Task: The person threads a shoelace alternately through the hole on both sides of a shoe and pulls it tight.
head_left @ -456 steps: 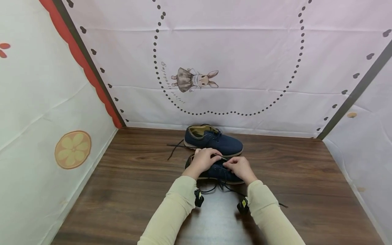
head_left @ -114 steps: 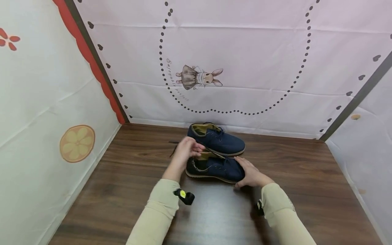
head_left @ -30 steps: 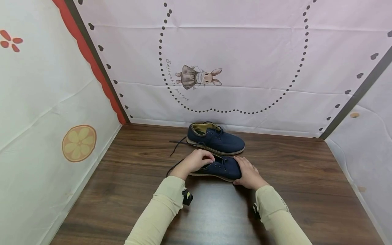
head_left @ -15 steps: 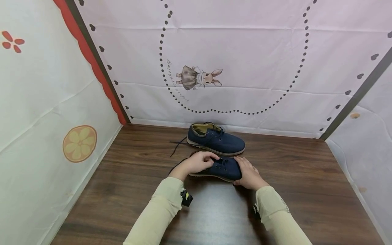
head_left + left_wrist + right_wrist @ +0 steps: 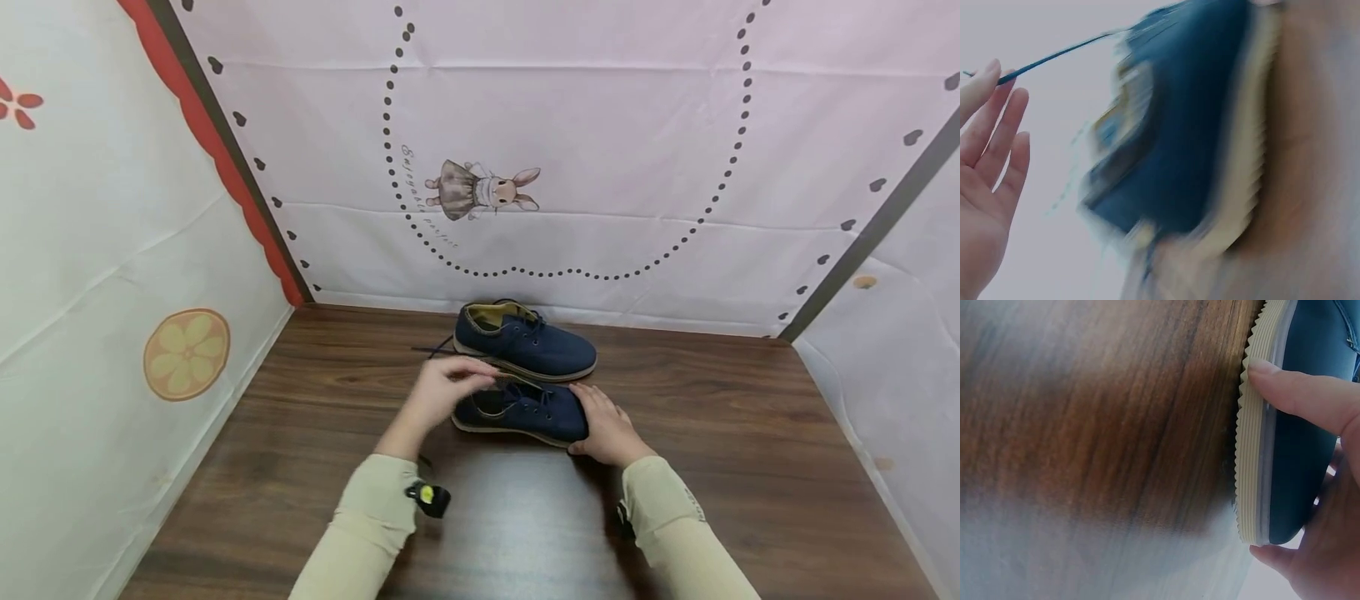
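Two navy lace-up shoes lie side by side, toes to the right. On the near shoe [image 5: 517, 422], my right hand [image 5: 609, 429] grips the toe, its thumb against the ribbed tan sole [image 5: 1249, 450] and the other fingers around the far side. Left of its lacing, my left hand [image 5: 442, 390] pinches a dark shoelace [image 5: 1060, 55] between thumb and index finger. That lace runs taut back to the eyelets, while the other left fingers are loosely spread. Behind stands the far shoe [image 5: 558, 353], with its lace threaded through the eyelets.
Both shoes rest on a dark wood-grain surface [image 5: 712, 433]. A white printed cloth wall [image 5: 622, 183] rises close behind the far shoe. More cloth walls stand at the left and right. A loose lace end trails left of the far shoe.
My left hand has moved left from the near shoe's lacing, drawing the shoelace out straight. Earlier, both hands worked at that shoe's eyelets; for the last second my right hand has stayed on the toe.
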Demonstrator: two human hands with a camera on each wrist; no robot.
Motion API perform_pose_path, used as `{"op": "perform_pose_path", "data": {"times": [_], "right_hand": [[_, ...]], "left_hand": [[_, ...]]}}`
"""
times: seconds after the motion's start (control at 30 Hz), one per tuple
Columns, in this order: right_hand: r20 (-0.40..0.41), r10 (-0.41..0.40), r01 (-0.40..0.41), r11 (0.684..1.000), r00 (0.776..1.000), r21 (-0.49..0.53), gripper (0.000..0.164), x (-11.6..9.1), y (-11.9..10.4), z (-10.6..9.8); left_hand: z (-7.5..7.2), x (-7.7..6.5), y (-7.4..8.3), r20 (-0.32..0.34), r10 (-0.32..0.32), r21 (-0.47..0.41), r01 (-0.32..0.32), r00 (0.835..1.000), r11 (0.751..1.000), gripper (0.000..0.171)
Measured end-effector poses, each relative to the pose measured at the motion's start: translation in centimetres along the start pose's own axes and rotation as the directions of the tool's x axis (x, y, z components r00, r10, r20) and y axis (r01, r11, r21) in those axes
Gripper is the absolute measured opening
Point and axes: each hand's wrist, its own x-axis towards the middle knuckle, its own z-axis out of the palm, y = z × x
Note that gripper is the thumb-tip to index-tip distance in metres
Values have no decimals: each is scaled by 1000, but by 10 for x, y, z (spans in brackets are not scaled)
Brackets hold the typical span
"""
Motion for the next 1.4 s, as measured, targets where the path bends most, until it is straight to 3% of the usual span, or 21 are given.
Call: {"op": "perform_pose_path", "data": {"times": [0.07, 0.23, 0.33, 0.37, 0.43, 0.47, 0.5, 0.57, 0.63, 0.7, 0.77, 0.87, 0.9, 0.97, 1.0, 1.07, 1.13, 1.23, 1.3, 1.33, 1.4], "right_hand": [[-4, -2, 2, 1000, 1000, 4, 94, 0, -1, -1], [-4, 1, -1, 1000, 1000, 0, 94, 0, -2, -2], [-2, -1, 1, 1000, 1000, -5, 94, 0, -2, -1], [-1, -2, 2, 1000, 1000, -5, 94, 0, -2, -1], [0, -1, 1, 1000, 1000, 0, 94, 0, -2, -1], [-1, -1, 1, 1000, 1000, 2, 94, 0, -1, -1], [-1, -1, 1, 1000, 1000, 3, 94, 0, -1, -1], [-2, -2, 2, 1000, 1000, 5, 94, -1, 0, -1], [-2, -1, 1, 1000, 1000, 3, 95, -1, 0, 0], [-3, -1, 1, 1000, 1000, 0, 95, -1, 1, 0], [0, -1, 1, 1000, 1000, -1, 95, -1, 1, 0], [4, 0, 0, 1000, 1000, -2, 95, 0, -2, 0], [6, -1, 1, 1000, 1000, 0, 95, 0, -2, -1], [6, -1, 1, 1000, 1000, 2, 95, 0, -3, -2], [5, 0, 0, 1000, 1000, 1, 95, 0, -3, -3], [5, 2, -2, 1000, 1000, 0, 95, 0, -3, -4], [4, 0, 0, 1000, 1000, -1, 95, -1, -3, -5], [4, -2, 2, 1000, 1000, 3, 95, -1, -4, -5], [5, -6, 6, 1000, 1000, 5, 95, -1, -4, -4], [5, -8, 8, 1000, 1000, 6, 95, -2, -5, -4], [9, -8, 8, 1000, 1000, 7, 95, -1, -4, -3]], "left_hand": [[-33, -4, -26, -118, 4, -67, -12, 993, 998, 16], [-120, -21, -118, -335, 18, -194, -87, 942, 977, 24], [-150, -40, -120, -315, -53, -261, -33, 948, 965, 30], [-153, -47, -106, -256, -105, -273, 32, 961, 962, 31], [-150, -56, -85, -98, -216, -177, 196, 972, 964, 34], [-143, -60, -69, -12, -306, -87, 304, 952, 949, 35], [-135, -62, -55, 63, -392, 30, 391, 918, 920, 36], [-115, -62, -37, 134, -519, 273, 472, 844, 838, 37], [-96, -60, -37, 112, -608, 452, 505, 786, 735, 39], [-78, -58, -43, 47, -629, 556, 502, 776, 662, 44], [-65, -57, -50, -1, -602, 590, 487, 798, 644, 45], [-55, -60, -57, 78, -495, 586, 362, 866, 725, 35], [-54, -61, -58, 131, -468, 577, 316, 874, 753, 32], [-53, -62, -59, 252, -409, 570, 207, 877, 795, 23], [-52, -64, -58, 303, -396, 569, 170, 867, 805, 20], [-52, -66, -59, 355, -396, 611, 110, 847, 784, 16], [-53, -68, -61, 358, -391, 660, 66, 848, 748, 15], [-59, -70, -62, 251, -358, 742, 59, 899, 668, 15], [-66, -67, -60, 120, -327, 748, 131, 937, 650, 12], [-69, -64, -57, 42, -323, 714, 198, 946, 671, 10], [-72, -55, -48, -87, -303, 546, 300, 949, 782, 8]]}}
